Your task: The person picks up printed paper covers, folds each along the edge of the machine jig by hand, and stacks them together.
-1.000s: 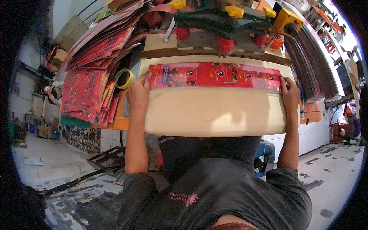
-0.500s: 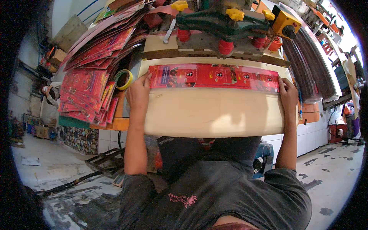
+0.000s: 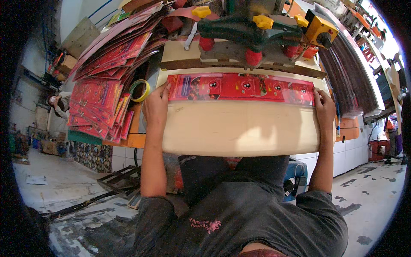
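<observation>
- Pale board (image 3: 239, 128): mid-frame, broad and flat, rounded near edge. Everything in hand sits on its far part.
- Pile of red printed sheets (image 3: 96, 96): upper left of frame, loosely fanned, edges overlapping.
- Green machine frame (image 3: 239, 29): top centre, above the board's far edge, red cylinders under it.
- Dark stack of sheets (image 3: 349, 73): upper right, edges toward us.
- Red printed strip (image 3: 239, 88): upper middle of frame, flat on the board, long side running left to right, clear margin along its near edge. Looks glossy. My read: light, thin, bendy plastic, slides easily on the board, creases if pushed inward. Best hold is lightly at both short ends, slight outward tension, off the print.
- Left hand (image 3: 155, 107): fingers partly curled, tips at the strip's left end. Pinching or just pressing: can't tell, underside hidden.
- Right hand (image 3: 325, 107): mirrors it at the right end, fingers bent, touching. Grip can't be told either.
- Yellow control box (image 3: 317, 31): upper right, black knob.
- Yellow tape roll (image 3: 147, 91): left of centre, just beside left hand.
</observation>
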`<control>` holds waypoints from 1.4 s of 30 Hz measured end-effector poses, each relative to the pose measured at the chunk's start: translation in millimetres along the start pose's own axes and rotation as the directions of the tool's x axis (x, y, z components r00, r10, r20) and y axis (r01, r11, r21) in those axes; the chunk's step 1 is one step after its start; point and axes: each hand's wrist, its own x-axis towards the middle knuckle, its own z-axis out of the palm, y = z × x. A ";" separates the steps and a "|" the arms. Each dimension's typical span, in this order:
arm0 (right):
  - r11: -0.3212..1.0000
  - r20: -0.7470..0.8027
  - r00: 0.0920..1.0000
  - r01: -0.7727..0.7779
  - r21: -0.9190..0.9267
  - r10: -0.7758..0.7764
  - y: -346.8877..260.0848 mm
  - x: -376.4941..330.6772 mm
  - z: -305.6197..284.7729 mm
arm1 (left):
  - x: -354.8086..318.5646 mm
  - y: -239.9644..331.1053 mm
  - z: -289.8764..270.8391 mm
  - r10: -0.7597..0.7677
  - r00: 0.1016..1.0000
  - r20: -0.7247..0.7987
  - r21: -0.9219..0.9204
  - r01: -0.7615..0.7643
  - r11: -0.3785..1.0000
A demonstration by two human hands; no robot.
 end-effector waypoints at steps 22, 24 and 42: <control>1.000 -0.005 1.000 -0.008 -0.009 0.008 7.1 0.4 0.9 | 6.0 -3.5 -0.3 0.057 0.998 0.001 -0.012 -0.056 0.998; 0.999 -0.020 0.999 -0.037 0.031 0.038 -1.9 -3.6 -3.4 | 4.6 2.1 4.2 -0.032 0.998 0.047 0.017 0.031 0.999; 0.993 0.017 0.998 -0.053 -0.104 0.055 -3.7 0.3 -4.2 | 3.7 2.8 -3.6 0.035 0.995 0.092 -0.111 -0.025 0.994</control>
